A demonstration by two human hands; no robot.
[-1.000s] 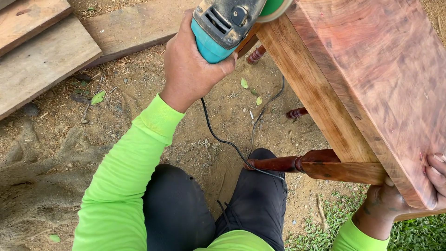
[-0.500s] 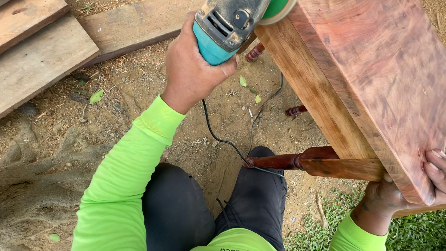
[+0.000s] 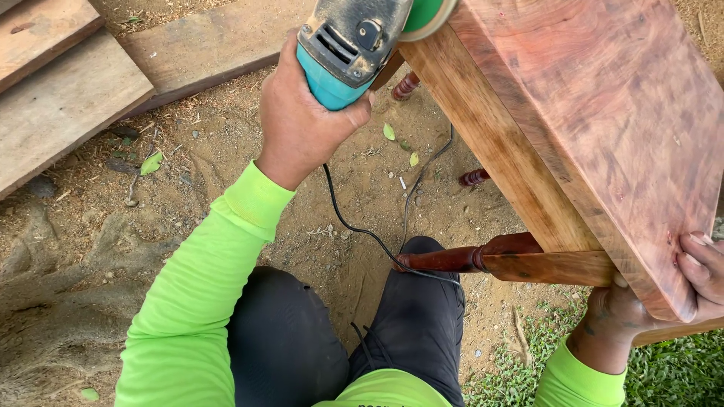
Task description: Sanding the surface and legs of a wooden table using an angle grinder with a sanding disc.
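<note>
Person sanding a reddish wooden table outdoors, one hand on the tool, one on the tabletop.

Nearest, the right hand (image 3: 679, 290) is wrapped around the near corner of the wooden table (image 3: 603, 128), fingers over the top edge, thumb beneath. A turned table leg (image 3: 483, 260) lies across the dark trousers, with a black cord (image 3: 362, 226) trailing over bare dirt. Further out, the left hand (image 3: 302, 124) is closed firmly round the teal angle grinder (image 3: 351, 45), its green disc (image 3: 426, 15) set against the table's far edge. Weathered planks (image 3: 68, 98) lie beyond.
</note>
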